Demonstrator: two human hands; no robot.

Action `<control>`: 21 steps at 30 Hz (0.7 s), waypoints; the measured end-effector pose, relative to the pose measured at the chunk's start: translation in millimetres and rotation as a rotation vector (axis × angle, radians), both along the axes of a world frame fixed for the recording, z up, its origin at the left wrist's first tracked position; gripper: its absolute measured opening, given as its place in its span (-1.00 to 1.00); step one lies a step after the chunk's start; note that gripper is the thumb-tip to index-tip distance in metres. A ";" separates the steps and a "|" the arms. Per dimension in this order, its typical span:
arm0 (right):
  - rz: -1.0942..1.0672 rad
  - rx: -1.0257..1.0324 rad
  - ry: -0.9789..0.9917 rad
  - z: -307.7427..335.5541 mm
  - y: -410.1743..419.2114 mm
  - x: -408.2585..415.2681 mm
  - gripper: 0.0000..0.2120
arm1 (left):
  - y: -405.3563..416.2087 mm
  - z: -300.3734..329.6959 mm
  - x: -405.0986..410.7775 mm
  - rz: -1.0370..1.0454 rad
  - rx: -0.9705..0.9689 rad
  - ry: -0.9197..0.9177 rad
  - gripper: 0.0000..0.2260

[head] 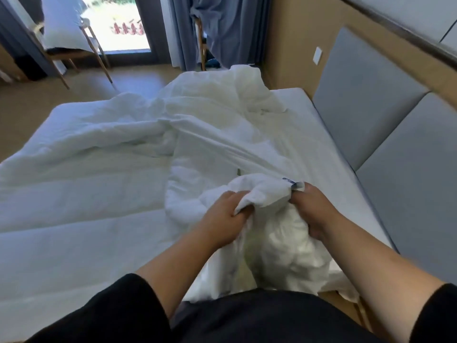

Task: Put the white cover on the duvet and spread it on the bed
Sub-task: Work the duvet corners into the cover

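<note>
1. Left hand (223,214): fingers curled round a bunched fold of the thin white fabric cover (262,194), gripping it at the near edge of the bed.
2. Right hand (314,211): fingers curled round the same bunch of cover, just beside a small blue-and-white label (293,183) sewn at the fabric edge.
3. The two hands are near each other, with a raised hump of cover fabric between them. Below the hands, the cover hangs in a crumpled mass against the person's dark clothing.
4. From the gripped bunch, the cover runs away in taut diagonal folds toward a heaped pile of white fabric at the far end of the bed.
5. White quilted duvet (74,194): lies mostly flat across the left part of the white mattress (329,134), its far portion rumpled. How much of it is inside the cover cannot be told.
6. Grey padded headboard panels (366,95) stand along the right side of the mattress.
7. A wooden chair (74,53) carrying a white pillow (61,23) stands by the window, well apart from the bed. Grey-blue curtains (230,28) hang beyond the bed.
</note>
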State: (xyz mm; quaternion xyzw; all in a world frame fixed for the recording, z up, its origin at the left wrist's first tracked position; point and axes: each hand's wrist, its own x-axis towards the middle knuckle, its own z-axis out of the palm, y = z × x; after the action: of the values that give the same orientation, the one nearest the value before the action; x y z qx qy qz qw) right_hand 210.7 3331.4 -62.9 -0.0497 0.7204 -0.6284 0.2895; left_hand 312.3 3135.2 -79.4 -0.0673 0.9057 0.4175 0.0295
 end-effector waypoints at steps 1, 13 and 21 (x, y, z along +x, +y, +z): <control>0.051 0.024 0.054 0.7 -2.1 1.6 -0.79 | 4.2 -8.3 -3.4 0.023 0.036 0.000 -0.67; 0.034 0.113 0.088 -11.9 5.3 -8.6 -0.53 | 18.5 -53.9 -47.0 -0.062 -0.015 0.007 -0.47; 0.051 0.327 0.087 -12.1 -3.6 -20.7 -0.36 | 32.2 -77.5 -92.7 -0.263 -0.179 -0.225 -0.57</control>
State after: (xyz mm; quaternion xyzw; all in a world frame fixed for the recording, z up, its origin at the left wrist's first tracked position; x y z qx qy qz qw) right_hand 190.0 3327.8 -74.9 -0.0473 0.8234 -0.4923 0.2784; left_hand 219.7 3167.4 -156.9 0.0032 0.9312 0.3177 0.1785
